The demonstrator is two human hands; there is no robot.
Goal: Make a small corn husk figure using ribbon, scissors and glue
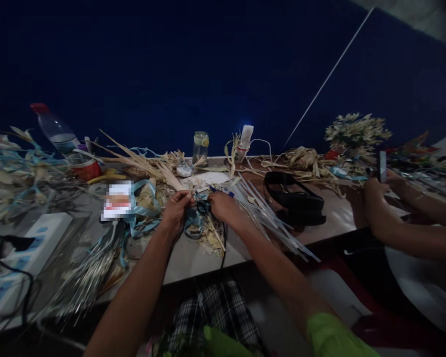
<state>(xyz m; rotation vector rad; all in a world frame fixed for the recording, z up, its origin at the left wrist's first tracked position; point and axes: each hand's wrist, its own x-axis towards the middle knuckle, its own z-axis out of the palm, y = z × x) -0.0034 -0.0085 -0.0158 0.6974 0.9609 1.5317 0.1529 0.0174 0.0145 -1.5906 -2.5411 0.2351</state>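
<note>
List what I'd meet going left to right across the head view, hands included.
Red-capped bottle, left hand, small dark round item, right hand, black strap, pale flower bunch.

Dim overall, the plain dark blue wall [144, 64] sinking almost to black at upper left. A soft sheen lies on the pale grey tabletop [188, 265] at lower centre; beneath its edge, deep shadow. The long white plastic power strip [49, 237] at lower left looks stretched and blurred, coarse pixel blocks mask a white rectangular card [115, 214] left of centre, and the upper right corner darkens
</note>
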